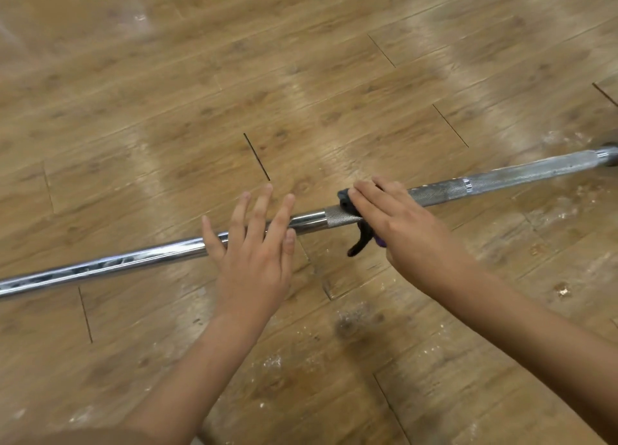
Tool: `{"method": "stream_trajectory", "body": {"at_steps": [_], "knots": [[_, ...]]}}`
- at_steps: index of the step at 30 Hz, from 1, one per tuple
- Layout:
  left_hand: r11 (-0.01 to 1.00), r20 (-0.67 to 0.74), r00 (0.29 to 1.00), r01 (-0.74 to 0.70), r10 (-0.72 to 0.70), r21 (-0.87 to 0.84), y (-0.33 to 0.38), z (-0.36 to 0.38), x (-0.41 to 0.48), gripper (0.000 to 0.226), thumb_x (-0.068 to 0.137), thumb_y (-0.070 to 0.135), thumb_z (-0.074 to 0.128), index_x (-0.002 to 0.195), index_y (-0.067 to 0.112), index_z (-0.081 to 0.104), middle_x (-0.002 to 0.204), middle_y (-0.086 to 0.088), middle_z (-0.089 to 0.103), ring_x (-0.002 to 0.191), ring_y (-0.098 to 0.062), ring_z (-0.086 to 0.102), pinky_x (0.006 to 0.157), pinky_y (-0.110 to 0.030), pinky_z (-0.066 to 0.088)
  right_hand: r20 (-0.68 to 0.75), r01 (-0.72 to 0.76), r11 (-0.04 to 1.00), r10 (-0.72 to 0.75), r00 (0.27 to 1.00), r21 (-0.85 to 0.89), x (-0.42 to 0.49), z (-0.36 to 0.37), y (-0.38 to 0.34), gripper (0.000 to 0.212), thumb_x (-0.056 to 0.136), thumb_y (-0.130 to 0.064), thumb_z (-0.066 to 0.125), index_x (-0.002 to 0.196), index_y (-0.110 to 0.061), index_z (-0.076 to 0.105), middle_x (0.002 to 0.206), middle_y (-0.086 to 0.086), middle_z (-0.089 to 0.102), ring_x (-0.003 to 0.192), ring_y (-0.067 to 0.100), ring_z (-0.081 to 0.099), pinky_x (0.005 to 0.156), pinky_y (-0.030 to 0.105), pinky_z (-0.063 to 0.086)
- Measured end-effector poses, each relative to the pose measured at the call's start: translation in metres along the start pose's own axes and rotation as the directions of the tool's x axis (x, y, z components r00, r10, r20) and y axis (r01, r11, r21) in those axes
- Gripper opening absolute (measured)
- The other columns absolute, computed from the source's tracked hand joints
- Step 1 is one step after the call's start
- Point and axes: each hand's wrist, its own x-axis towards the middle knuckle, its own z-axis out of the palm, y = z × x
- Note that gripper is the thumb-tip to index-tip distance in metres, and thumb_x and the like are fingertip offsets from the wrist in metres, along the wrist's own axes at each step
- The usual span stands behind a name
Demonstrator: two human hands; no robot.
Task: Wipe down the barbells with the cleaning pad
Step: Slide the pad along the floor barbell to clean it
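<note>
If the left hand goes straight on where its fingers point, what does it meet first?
Likely nothing: the left hand reaches across the barbell, and beyond its fingertips the picture shows only wooden floor. The cleaning pad sits off to its right.

Barbell (501,176): lies diagonally on the wooden floor (301,59), lower left to right edge.
Left hand (254,250): fingers spread straight over the smooth shaft.
Right hand (394,220): flat fingers press the dark cleaning pad (343,199) onto the knurling.
</note>
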Motion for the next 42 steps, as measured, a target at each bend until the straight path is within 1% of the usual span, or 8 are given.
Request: {"method": "stream_trajectory", "body": {"at_steps": [3, 7, 21, 23, 28, 32, 36, 42], "knots": [[1.0, -0.007, 1.0, -0.006, 0.006, 0.002, -0.002, 0.002, 0.006, 0.046, 0.111, 0.04, 0.028, 0.153, 0.034, 0.045, 0.162, 0.004, 0.038, 0.151, -0.023, 0.032, 0.119, -0.066, 0.008, 0.079, 0.061, 0.998, -0.062, 0.995, 0.016, 0.014, 0.003, -0.014, 0.079, 0.072, 0.02, 0.067, 0.146, 0.005, 0.045, 0.146, 0.019, 0.05, 0.141, 0.044, 0.04, 0.115, 0.053, 0.036], [1.0, 0.014, 1.0, -0.013, 0.013, 0.003, -0.006, 0.001, 0.016, 0.046, 0.11, 0.039, 0.028, 0.152, 0.033, 0.046, 0.162, 0.003, 0.039, 0.15, -0.023, 0.032, 0.119, -0.064, 0.009, 0.147, 0.188, 0.982, -0.188, 0.971, 0.014, 0.025, -0.01, -0.005, 0.087, 0.073, 0.015, 0.065, 0.153, 0.001, 0.035, 0.156, 0.018, 0.04, 0.147, 0.037, 0.033, 0.116, 0.044, 0.032], [1.0, 0.051, 0.999, -0.001, 0.001, -0.006, -0.017, 0.004, 0.053, 0.045, 0.11, 0.04, 0.029, 0.149, 0.03, 0.05, 0.158, 0.003, 0.044, 0.149, -0.022, 0.035, 0.117, -0.059, 0.014, 0.173, 0.175, 0.982, -0.186, 0.967, 0.077, 0.056, -0.008, 0.012, 0.085, 0.085, 0.007, 0.069, 0.157, -0.007, 0.027, 0.163, 0.01, 0.029, 0.153, 0.024, 0.02, 0.122, 0.026, 0.012], [1.0, 0.064, 0.998, 0.002, -0.002, -0.006, -0.018, 0.004, 0.056, 0.046, 0.11, 0.04, 0.028, 0.148, 0.029, 0.05, 0.158, 0.003, 0.044, 0.149, -0.023, 0.035, 0.116, -0.058, 0.017, 0.173, 0.204, 0.978, -0.207, 0.963, 0.037, 0.059, -0.005, 0.013, 0.09, 0.081, 0.005, 0.074, 0.157, -0.008, 0.028, 0.163, 0.01, 0.03, 0.151, 0.025, 0.026, 0.12, 0.028, 0.02], [0.999, 0.09, 0.996, 0.028, -0.025, -0.025, -0.018, 0.002, 0.062, 0.046, 0.11, 0.039, 0.027, 0.148, 0.027, 0.05, 0.157, 0.003, 0.046, 0.147, -0.022, 0.038, 0.113, -0.055, 0.025, 0.154, 0.15, 0.986, -0.159, 0.975, 0.071, 0.07, -0.013, 0.02, 0.084, 0.082, 0.007, 0.074, 0.154, -0.018, 0.038, 0.16, 0.002, 0.037, 0.126, 0.025, 0.057, 0.083, 0.03, 0.052], [1.0, 0.093, 0.995, 0.027, -0.026, -0.006, -0.018, 0.002, 0.064, 0.046, 0.11, 0.039, 0.027, 0.148, 0.028, 0.05, 0.156, 0.004, 0.048, 0.145, -0.022, 0.04, 0.11, -0.053, 0.029, -0.086, 0.1, 0.978, -0.085, 0.993, 0.183, 0.069, -0.039, 0.016, 0.057, 0.093, -0.001, 0.062, 0.143, -0.022, 0.047, 0.137, -0.001, 0.06, 0.101, 0.034, 0.068, 0.072, 0.043, 0.058], [1.0, 0.088, 0.996, 0.027, -0.029, 0.014, -0.016, 0.001, 0.063, 0.046, 0.11, 0.038, 0.029, 0.149, 0.028, 0.049, 0.155, 0.003, 0.048, 0.146, -0.023, 0.04, 0.111, -0.053, 0.029, -0.434, -0.037, 0.984, 0.111, 0.894, 0.175, 0.07, -0.055, 0.009, 0.05, 0.099, -0.008, 0.056, 0.148, -0.006, 0.047, 0.148, 0.014, 0.054, 0.126, 0.031, 0.059, 0.088, 0.046, 0.055], [1.0, 0.087, 0.996, 0.014, -0.015, 0.02, -0.015, 0.002, 0.059, 0.046, 0.111, 0.039, 0.026, 0.149, 0.028, 0.05, 0.157, 0.003, 0.046, 0.148, -0.023, 0.037, 0.112, -0.056, 0.027, -0.031, 0.099, 0.995, -0.098, 0.995, 0.033, 0.05, -0.002, -0.002, 0.056, 0.091, -0.012, 0.066, 0.143, 0.002, 0.05, 0.145, 0.02, 0.053, 0.136, 0.036, 0.049, 0.109, 0.054, 0.046]]}}
